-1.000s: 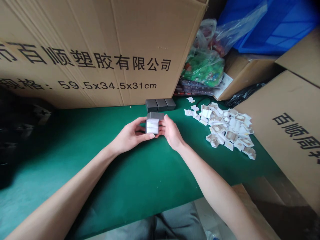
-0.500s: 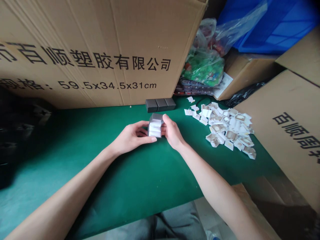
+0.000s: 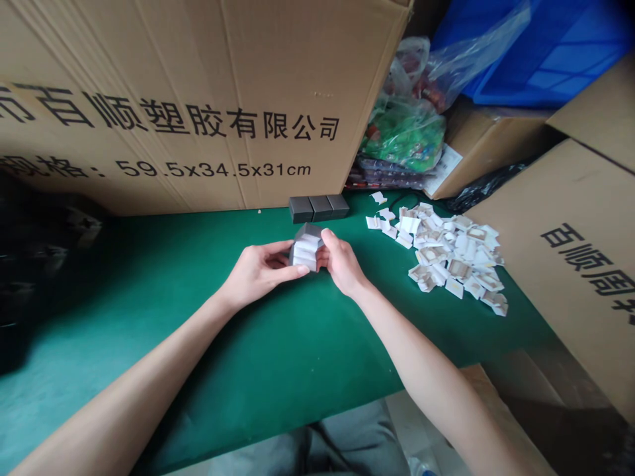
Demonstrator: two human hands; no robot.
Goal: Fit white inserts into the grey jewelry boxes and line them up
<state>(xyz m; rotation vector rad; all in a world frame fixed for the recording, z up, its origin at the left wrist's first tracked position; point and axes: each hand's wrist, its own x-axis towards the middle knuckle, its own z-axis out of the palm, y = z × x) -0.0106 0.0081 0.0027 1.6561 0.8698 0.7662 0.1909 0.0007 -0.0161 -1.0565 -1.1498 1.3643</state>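
Between my two hands is a small dark grey box (image 3: 310, 231) with a folded white paper insert (image 3: 305, 254) showing on the side towards me. My left hand (image 3: 261, 270) grips it from the left, thumb along the lower edge of the white part and fingers behind. From the right, my right hand (image 3: 340, 261) is closed on it, thumb at the upper corner and fingertips curled against the side. Just beyond, a row of closed dark grey boxes (image 3: 321, 209) stands against the carton. How far the insert sits inside the box I cannot tell.
A pile of folded white inserts (image 3: 461, 251) lies on the green table (image 3: 248, 370) to the right. A large carton (image 3: 208, 79) walls off the back, another carton (image 3: 570, 251) the right. Plastic bags (image 3: 407, 132) and a blue bin (image 3: 546, 53) are at the back right. Black objects (image 3: 40, 264) stand left.
The held box has tilted and shifted slightly to the left. My left thumb has moved a little left and up with it; my right hand has barely moved.
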